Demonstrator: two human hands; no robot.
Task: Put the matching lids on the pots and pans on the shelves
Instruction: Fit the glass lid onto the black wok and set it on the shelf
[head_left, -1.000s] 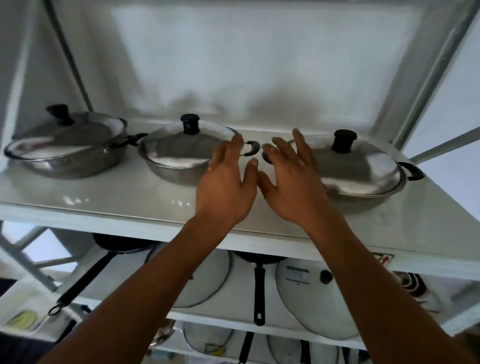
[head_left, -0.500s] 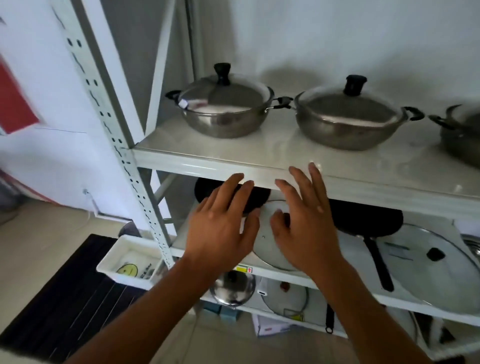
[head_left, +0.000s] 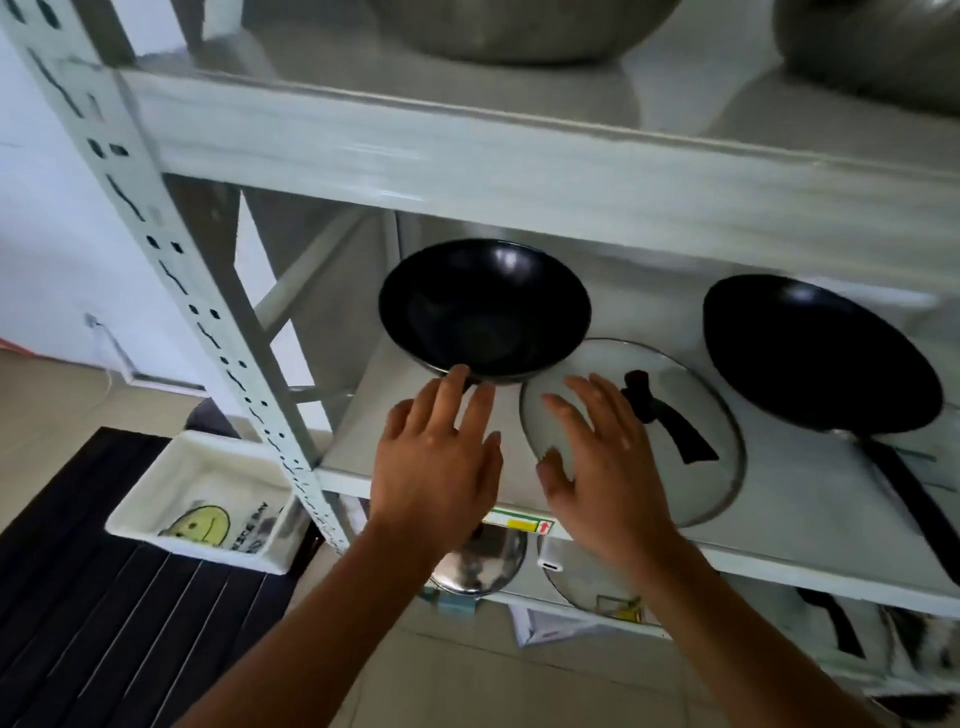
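**Both hands at the middle shelf, lid not yet lifted**

Head view, the only one I have. I'm looking down into the middle shelf (head_left: 415, 467) of a white metal rack. A black wok (head_left: 483, 306) sits at about 12 o'clock from my hands, bare and lidless. Just at its 4 o'clock a glass lid (head_left: 691, 452) lies flat on the shelf, its black knob handle facing up, and its far rim seems to touch or tuck under the wok's edge; I cannot tell which. Further out at 2 o'clock is a second black pan (head_left: 815, 353), also uncovered, its long handle running toward the shelf front.

My left hand (head_left: 436, 462) is spread wide, fingers loose, holding nothing; its fingertips reach to the wok's near rim, whether touching I cannot say. I judge it is there to steady the wok. My right hand (head_left: 597, 457) is likewise open and empty, palm down over the near left part of the lid, apparently resting on or just above the glass, placed as if to slide or pick the lid up.

The lid lies beside the wok, so I take them as a pair, though the fit is only a guess.

At 7 o'clock, on the floor, a white tray (head_left: 202, 499) sits on a dark mat (head_left: 104, 623). More lids show on the shelf below.
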